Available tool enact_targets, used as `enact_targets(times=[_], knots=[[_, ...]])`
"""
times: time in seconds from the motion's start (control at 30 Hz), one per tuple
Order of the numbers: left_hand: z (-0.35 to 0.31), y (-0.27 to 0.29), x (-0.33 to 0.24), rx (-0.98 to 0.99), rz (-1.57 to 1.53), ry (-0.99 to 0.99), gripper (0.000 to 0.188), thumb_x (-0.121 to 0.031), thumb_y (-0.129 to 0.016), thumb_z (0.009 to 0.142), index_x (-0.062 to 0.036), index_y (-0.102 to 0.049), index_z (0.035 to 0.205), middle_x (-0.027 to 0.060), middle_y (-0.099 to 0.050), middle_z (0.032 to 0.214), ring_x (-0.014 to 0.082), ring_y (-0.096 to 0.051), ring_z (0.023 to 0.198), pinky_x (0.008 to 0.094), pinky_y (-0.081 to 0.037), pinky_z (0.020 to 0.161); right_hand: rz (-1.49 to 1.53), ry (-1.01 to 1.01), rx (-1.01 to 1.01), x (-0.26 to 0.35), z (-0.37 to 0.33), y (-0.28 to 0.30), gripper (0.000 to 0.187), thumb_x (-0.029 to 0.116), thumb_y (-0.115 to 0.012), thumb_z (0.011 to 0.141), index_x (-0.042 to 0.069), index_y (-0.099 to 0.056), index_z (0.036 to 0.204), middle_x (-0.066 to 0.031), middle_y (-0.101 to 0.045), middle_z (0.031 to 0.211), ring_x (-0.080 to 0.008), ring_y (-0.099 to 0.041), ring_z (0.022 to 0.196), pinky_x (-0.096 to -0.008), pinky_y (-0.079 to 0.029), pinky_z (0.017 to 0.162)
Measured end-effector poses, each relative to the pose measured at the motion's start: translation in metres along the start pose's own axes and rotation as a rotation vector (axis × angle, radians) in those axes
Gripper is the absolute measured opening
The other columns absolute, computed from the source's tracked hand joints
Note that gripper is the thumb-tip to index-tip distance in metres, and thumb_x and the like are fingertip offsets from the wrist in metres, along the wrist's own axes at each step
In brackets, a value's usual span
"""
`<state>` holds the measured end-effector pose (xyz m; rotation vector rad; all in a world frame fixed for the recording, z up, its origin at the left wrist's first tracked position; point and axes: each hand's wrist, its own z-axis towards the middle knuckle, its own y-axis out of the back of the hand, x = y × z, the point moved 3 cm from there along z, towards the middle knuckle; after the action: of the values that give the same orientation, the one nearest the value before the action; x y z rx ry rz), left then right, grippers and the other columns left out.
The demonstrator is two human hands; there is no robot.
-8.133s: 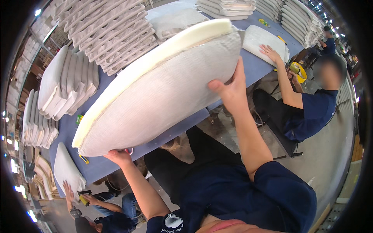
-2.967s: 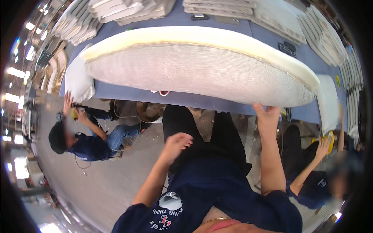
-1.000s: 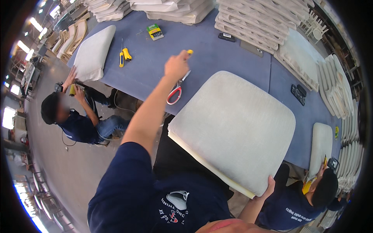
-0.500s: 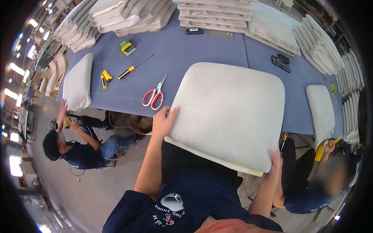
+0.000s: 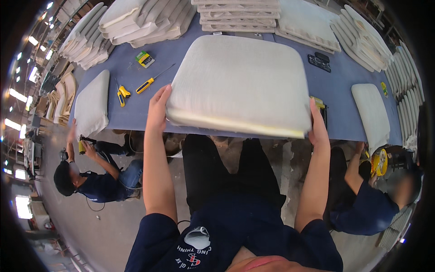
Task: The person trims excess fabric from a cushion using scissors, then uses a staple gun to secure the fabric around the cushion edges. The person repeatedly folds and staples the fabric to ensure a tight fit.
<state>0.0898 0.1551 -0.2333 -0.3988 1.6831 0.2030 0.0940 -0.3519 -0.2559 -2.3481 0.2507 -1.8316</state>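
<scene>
Left hand and right hand clasp the cushion at opposite sides; uneven grip could tip it, and a rightward swing could bump the tool.

Left hand and right hand grip pale cushion by opposite sides, cream edge facing wearer, at near side of blue-grey table. Yellow-handled screwdriver lies left. Wavy-edged stack beyond.
</scene>
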Motion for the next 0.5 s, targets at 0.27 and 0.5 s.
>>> enact_targets(times=[0.27,0.5], knots=[[-0.065,0.106,0.087,0.178,0.325,0.216,0.035,-0.033,-0.069,0.106,-0.0011,-0.073,0.091,-0.006,-0.053,0.063,0.0023,-0.039,0.052,0.0231,-0.025,0.048,-0.023,-0.071,0.013,-0.04,-0.06,0.029,0.059,0.05,-0.046,0.114,0.01,-0.051,0.157,0.0033,-0.052,0.063,-0.0071,-0.044,0.054,-0.0247,-0.036,0.054],[-0.065,0.093,0.125,-0.357,0.767,-0.252,0.025,-0.021,-0.077,0.097,-0.0001,-0.076,0.111,0.0065,-0.07,0.08,0.0104,-0.06,0.07,0.0312,-0.051,0.068,-0.301,-0.163,-0.098,-0.099,-0.053,0.031,0.048,0.031,-0.068,0.107,0.006,-0.059,0.148,0.0035,-0.064,0.086,-0.0067,-0.058,0.075,-0.0255,-0.047,0.071]])
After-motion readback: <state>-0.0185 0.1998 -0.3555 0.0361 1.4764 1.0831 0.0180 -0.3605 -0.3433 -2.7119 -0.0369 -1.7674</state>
